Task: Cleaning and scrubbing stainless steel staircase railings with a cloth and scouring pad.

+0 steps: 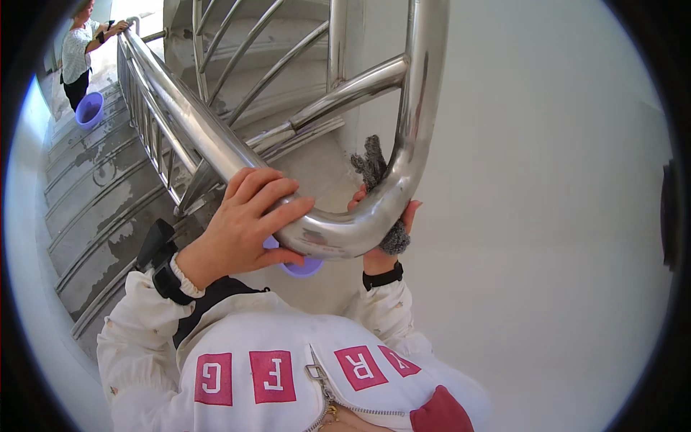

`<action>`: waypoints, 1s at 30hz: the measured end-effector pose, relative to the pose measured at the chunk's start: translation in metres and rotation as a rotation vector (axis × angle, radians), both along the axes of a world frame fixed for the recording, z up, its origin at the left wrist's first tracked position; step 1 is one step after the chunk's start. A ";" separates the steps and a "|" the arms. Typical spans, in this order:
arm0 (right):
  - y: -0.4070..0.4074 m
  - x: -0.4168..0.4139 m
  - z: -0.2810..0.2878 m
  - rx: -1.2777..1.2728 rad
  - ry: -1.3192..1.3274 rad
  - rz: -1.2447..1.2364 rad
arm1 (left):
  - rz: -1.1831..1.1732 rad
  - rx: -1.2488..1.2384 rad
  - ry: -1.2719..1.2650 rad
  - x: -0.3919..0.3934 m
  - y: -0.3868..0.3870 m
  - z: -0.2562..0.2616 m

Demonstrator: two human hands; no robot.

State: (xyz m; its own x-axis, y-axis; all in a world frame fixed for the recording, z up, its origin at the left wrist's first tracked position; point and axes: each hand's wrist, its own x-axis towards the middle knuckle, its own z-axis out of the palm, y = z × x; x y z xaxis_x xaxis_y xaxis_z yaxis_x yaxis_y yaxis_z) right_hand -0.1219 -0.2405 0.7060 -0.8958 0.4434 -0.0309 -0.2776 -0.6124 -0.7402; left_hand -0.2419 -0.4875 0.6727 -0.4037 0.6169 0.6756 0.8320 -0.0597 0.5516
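Note:
A thick, shiny stainless steel handrail [189, 116] comes down from the upper left and bends in a U before me. My left hand [251, 224] rests over the rail just left of the bend, fingers spread on top and thumb at its lower side. Under the right part of the bend is my right hand [409, 216], mostly hidden by the tube. It holds a dark grey cloth [397, 240], whose one end sticks up behind the rail and the other hangs below it.
Concrete stairs [97, 216] with wet patches run along the left. Another person [78, 54] stands farther off, hands on the rail, beside a purple bucket [89, 110]. A second purple container [302, 267] is partly hidden below the bend. A white wall [540, 189] rises at right.

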 end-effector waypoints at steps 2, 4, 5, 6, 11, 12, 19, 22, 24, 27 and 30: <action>0.005 -0.011 0.011 0.008 0.001 0.115 | -0.010 0.003 -0.013 -0.001 0.000 -0.003; 0.034 -0.035 0.020 0.020 0.015 0.097 | -0.030 0.016 -0.016 -0.005 0.000 -0.004; 0.043 -0.040 0.024 0.025 0.035 0.092 | -0.039 0.022 -0.012 -0.006 0.000 -0.004; 0.046 -0.043 0.027 0.221 -0.013 0.078 | -0.037 0.028 -0.029 -0.007 0.002 -0.005; 0.038 -0.033 0.004 -0.070 0.032 0.156 | -0.028 0.061 0.019 -0.011 0.006 -0.011; 0.024 -0.027 0.000 -0.159 0.035 0.102 | -0.027 0.061 0.011 -0.010 0.005 -0.012; 0.008 -0.048 0.017 0.330 -0.111 -0.212 | -0.041 0.071 0.002 -0.013 0.008 -0.016; 0.040 -0.031 0.005 0.225 0.015 -0.026 | -0.037 0.088 0.017 -0.012 0.010 -0.013; 0.035 -0.016 -0.013 -0.042 0.137 0.151 | -0.032 0.088 0.015 -0.008 0.009 -0.013; -0.016 0.015 -0.025 0.046 -0.108 0.075 | -0.009 0.081 0.006 -0.011 0.009 -0.019; -0.031 -0.009 -0.001 0.000 -0.108 -0.137 | -0.022 0.102 -0.005 -0.007 0.006 -0.019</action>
